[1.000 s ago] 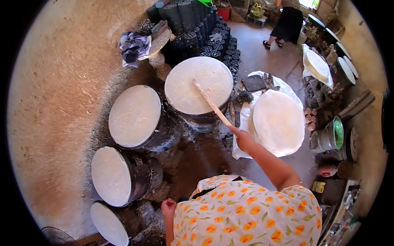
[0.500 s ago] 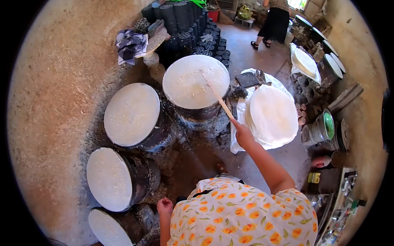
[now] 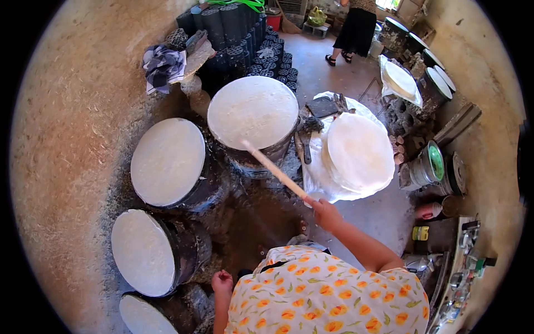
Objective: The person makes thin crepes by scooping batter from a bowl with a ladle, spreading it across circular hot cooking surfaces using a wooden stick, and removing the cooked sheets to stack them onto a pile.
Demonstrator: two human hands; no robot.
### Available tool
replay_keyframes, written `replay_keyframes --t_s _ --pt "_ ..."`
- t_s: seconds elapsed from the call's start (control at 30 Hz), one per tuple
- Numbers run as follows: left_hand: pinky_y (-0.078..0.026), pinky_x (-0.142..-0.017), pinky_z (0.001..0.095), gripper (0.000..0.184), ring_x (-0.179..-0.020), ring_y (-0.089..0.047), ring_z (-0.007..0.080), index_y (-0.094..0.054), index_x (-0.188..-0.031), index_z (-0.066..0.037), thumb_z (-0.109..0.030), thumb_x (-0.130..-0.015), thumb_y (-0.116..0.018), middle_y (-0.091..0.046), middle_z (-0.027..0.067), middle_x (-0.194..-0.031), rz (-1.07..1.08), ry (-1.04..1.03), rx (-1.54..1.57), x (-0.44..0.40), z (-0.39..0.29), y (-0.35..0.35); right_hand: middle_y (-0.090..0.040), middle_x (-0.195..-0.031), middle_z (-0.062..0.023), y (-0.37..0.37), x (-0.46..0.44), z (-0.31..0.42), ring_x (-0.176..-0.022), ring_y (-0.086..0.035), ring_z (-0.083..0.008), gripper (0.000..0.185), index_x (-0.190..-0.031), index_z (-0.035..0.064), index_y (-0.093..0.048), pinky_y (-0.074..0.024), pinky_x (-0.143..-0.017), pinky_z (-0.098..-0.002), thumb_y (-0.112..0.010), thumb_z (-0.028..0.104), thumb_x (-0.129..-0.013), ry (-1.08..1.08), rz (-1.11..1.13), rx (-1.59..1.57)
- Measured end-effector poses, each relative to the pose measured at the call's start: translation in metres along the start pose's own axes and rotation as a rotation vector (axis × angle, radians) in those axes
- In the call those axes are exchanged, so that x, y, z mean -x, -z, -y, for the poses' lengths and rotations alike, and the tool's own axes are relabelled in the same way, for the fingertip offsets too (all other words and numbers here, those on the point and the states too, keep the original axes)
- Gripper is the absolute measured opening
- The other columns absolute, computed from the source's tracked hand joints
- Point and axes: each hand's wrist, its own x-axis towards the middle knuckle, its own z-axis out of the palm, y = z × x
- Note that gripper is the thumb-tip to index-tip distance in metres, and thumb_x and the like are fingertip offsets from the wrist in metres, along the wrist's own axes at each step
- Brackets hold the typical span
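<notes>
My right hand [image 3: 325, 215] is closed around the lower end of a long wooden stick [image 3: 281, 177]. The stick slants up and left, its far tip over the near rim of a dark drum with a round white top [image 3: 253, 111]. A stack of thin round white sheets [image 3: 360, 150] lies on white plastic [image 3: 320, 181], up and right of that hand. Low on the left, my left hand [image 3: 222, 281] hangs beside my body with curled fingers and nothing visible in them. Nearest to it is another white-topped drum [image 3: 142, 253].
More white-topped drums [image 3: 167, 161] line the left wall. Black honeycomb briquettes [image 3: 233, 53] are stacked at the back. Another person [image 3: 356, 30] stands at the far end. On the right are a bucket with a green inside [image 3: 435, 161], more drums [image 3: 438, 83] and a cluttered shelf [image 3: 464, 267].
My right hand has drawn back and lower with the stick. The stick's tip has moved from over the middle of the far drum's white top to its near rim. My left hand stays low.
</notes>
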Motion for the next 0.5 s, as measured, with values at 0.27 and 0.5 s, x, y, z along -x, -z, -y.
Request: replay_keyframes --t_s 0.27,0.5 --pt "-0.047 -0.051 0.0232 0.006 -0.055 -0.053 0.0155 -0.049 -0.070 -0.003 0.000 -0.074 -0.047 -0.052 0.0066 -0.061 0.130 -0.029 -0.019 0.001 0.024 -0.054 -0.059 -0.087 -0.0212 0.055 -0.033 -0.030 -0.079 -0.059 -0.0369 0.065 -0.138 0.0268 -0.038 -0.0465 -0.071 -0.0437 -0.047 -0.002 -0.080 -0.013 -0.212 -0.394" --pt "-0.045 -0.049 0.0235 0.008 -0.052 -0.051 0.0162 -0.049 -0.069 -0.002 -0.001 -0.077 -0.047 -0.053 0.0074 -0.062 0.035 -0.075 -0.079 0.019 0.085 -0.108 -0.059 -0.087 -0.0178 0.084 -0.070 -0.054 -0.081 -0.059 -0.0366 0.057 -0.134 0.0263 -0.043 -0.0468 -0.071 -0.0428 -0.049 0.003 -0.082 0.195 -0.220 -0.126"
